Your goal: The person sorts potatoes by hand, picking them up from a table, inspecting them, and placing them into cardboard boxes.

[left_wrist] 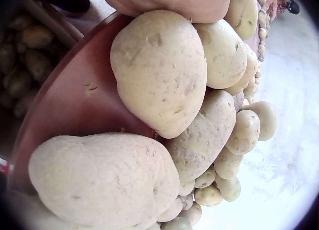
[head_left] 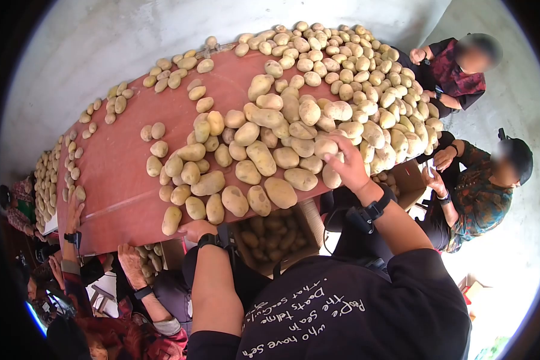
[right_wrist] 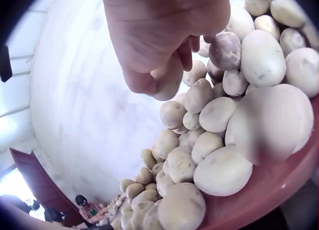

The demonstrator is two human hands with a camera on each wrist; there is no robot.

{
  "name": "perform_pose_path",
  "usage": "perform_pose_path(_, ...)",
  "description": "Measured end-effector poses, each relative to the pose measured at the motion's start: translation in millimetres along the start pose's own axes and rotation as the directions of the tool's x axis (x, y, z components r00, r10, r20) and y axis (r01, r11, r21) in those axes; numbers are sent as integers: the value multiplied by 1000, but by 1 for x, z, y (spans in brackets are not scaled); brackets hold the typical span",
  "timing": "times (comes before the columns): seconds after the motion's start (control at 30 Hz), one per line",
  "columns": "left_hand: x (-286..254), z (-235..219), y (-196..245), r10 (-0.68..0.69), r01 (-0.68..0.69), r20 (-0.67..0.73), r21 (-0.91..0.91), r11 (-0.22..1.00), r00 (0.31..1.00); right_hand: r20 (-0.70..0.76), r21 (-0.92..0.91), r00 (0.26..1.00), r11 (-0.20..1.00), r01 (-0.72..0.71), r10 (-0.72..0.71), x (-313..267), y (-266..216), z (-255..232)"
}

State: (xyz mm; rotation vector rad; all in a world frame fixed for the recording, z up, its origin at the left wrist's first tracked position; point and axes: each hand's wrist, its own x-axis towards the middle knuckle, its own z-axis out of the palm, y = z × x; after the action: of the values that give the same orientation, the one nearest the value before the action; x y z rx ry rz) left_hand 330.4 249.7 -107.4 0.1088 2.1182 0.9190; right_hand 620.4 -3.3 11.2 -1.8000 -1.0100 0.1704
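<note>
My right hand (head_left: 349, 165) grips a pale tan potato (head_left: 326, 148) over the heap near the table's front edge. In the right wrist view the same hand (right_wrist: 167, 28) has thumb and fingers curled about that potato (right_wrist: 168, 79), with other potatoes just beyond. My left hand (head_left: 198, 230) rests at the front edge of the table, close to a long potato (head_left: 171, 220). In the left wrist view only part of this hand (left_wrist: 169, 1) shows at the top, beside a large potato (left_wrist: 159, 73); its fingertips are hidden.
Potatoes pile thickly on the right end of the reddish-brown table (head_left: 120, 192), with scattered ones along the back. Below the edge stands a cardboard box (head_left: 311, 225) holding potatoes. Two people sit at right; another person's hand (head_left: 131, 264) is near the left front edge.
</note>
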Motion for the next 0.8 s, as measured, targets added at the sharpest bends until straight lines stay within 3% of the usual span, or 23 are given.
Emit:
perform_pose_path(0.03,1,1,0,-2,2,-2,-6,1000,1000,1,162,993,980,-113,114,-3,-4,1)
perform_pose_path(0.1,4,3,-1,1,-1,-12,-11,1000,1000,59,464,943,827,-317,328,-7,-15,3)
perform_pose_path(0.2,6,5,-2,3,-4,-23,-16,1000,1000,199,848,902,394,-354,382,-9,8,10)
perform_pose_path(0.3,-2,1,1,-18,18,-4,-36,999,1000,491,826,778,74,-559,393,-17,14,4)
perform_pose_path(0.4,-8,-2,3,-26,26,7,-47,999,1000,560,753,803,277,-597,207,-31,14,7)
perform_pose_path(0.5,-6,-1,2,-27,26,-12,-46,999,1000,702,661,704,274,-699,102,-40,14,11)
perform_pose_path(0.63,-3,0,0,-10,11,14,-78,997,1000,863,392,484,416,-821,142,-36,-6,1)
perform_pose_path(0.73,-2,-1,0,-5,6,13,-63,998,1000,923,-8,269,713,-701,275,-20,-15,-9)
perform_pose_path(0.8,-6,-2,2,-6,7,15,-36,999,1000,711,11,641,907,-421,289,-16,-21,-9)
